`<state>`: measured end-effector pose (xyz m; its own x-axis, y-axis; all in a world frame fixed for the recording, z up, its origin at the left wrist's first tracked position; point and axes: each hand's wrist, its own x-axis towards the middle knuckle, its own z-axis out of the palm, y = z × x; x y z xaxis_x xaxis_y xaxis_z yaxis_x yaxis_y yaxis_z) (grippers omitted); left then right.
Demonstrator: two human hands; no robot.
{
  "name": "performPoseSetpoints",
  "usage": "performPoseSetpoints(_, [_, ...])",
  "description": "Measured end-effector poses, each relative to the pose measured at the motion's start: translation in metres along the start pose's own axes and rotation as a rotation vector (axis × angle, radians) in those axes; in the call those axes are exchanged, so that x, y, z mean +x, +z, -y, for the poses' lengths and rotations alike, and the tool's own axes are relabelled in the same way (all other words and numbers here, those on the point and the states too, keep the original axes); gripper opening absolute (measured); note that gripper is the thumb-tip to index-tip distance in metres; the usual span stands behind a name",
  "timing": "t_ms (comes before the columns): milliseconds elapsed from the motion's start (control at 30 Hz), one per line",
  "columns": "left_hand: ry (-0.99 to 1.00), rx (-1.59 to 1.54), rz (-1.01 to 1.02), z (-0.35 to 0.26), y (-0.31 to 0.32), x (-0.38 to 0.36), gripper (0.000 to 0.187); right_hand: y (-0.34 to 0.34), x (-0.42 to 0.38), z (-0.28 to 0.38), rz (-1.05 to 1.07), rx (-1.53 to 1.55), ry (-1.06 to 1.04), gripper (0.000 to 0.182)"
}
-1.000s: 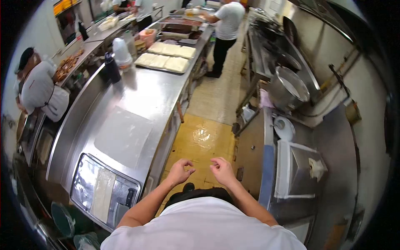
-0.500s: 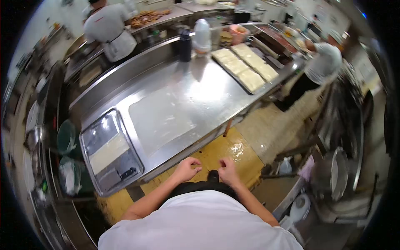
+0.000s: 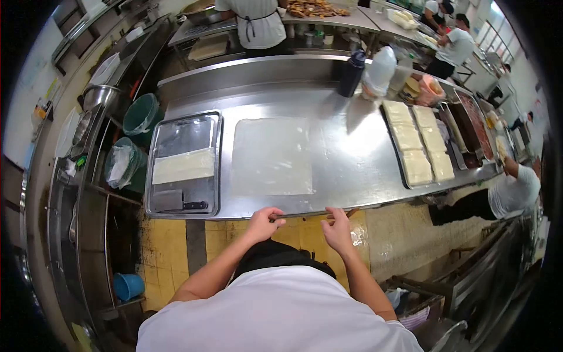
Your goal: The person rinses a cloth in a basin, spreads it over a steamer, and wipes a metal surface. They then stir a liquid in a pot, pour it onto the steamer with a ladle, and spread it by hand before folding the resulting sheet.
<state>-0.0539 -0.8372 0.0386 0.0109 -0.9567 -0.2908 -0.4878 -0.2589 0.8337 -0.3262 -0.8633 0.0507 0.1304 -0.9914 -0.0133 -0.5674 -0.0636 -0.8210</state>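
Observation:
My left hand [image 3: 265, 224] hovers by the front edge of the steel table [image 3: 352, 179], fingers loosely curved and thumb apart, with nothing visible in it. To its right, my right hand [image 3: 338, 230] is also at the edge, its fingers partly stretched and holding nothing. A thin, pale dough sheet [image 3: 272, 157] lies flat on the steel ahead of them. On the left, a dark metal tray [image 3: 217, 152] bears a pale dough strip [image 3: 183, 166] and a wide-bladed cleaver [image 3: 176, 201] with a black handle.
Pale dough slabs [image 3: 404, 138] fill a tray at the table's right. Behind stand a dark bottle [image 3: 352, 73] and a whitish container [image 3: 381, 67]. Green buckets [image 3: 141, 114] are at left. One person [image 3: 258, 23] works beyond the table, another [image 3: 516, 188] at right.
My view has turned, so the table now lies squarely ahead. Both hands are nearer its front edge, and the fingers of my right hand have opened out more.

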Motion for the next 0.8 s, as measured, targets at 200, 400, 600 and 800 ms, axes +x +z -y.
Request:
performPoseSetpoints(200, [-0.056, -0.006, -0.143, 0.031, -0.076, 0.094, 0.029, 0.043, 0.063, 0.021, 0.021, 0.069, 0.014, 0.041])
performPoseSetpoints(400, [-0.039, 0.072, -0.331, 0.048, -0.156, 0.211, 0.024, 0.076, 0.139, 0.056, 0.017, 0.010, 0.065, 0.041])
performPoseSetpoints(600, [0.005, 0.315, -0.517, 0.074, -0.190, 0.310, 0.032, 0.111, 0.212, 0.089, 0.063, -0.040, 0.056, 0.039])
performPoseSetpoints(800, [-0.108, 0.410, -0.407, 0.071, -0.199, 0.344, 0.041, 0.140, 0.257, 0.109, 0.169, -0.061, 0.006, 0.040])
